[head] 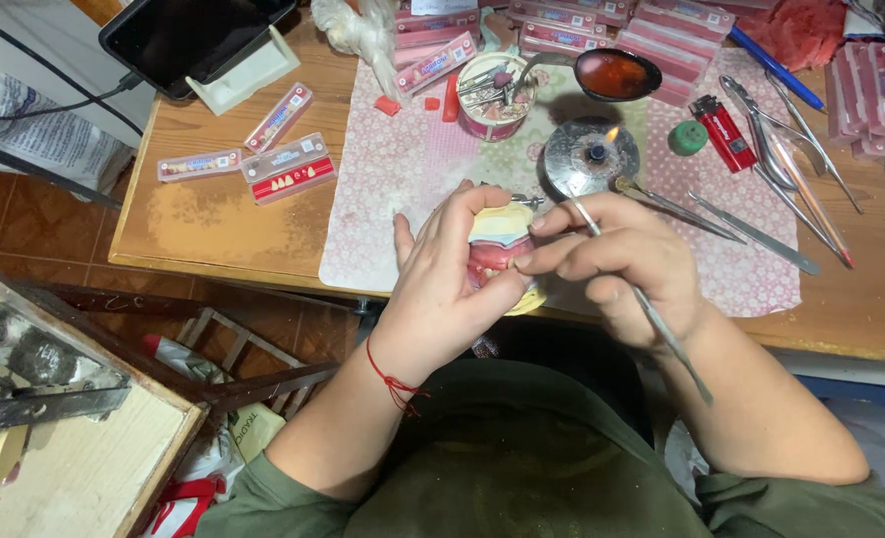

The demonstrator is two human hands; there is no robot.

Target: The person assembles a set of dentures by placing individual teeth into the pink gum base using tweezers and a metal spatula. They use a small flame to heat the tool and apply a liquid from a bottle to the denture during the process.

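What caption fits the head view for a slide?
Left hand cradles a dental model while the right hand holds a thin metal tool, beside a lit burner.

L hand (442,284) + R hand (612,264) together, fingers curled.

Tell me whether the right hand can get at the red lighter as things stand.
Probably not at once: the right hand holds a thin metal tool and steadies the dental model. The red lighter lies uncovered beyond the lit burner.
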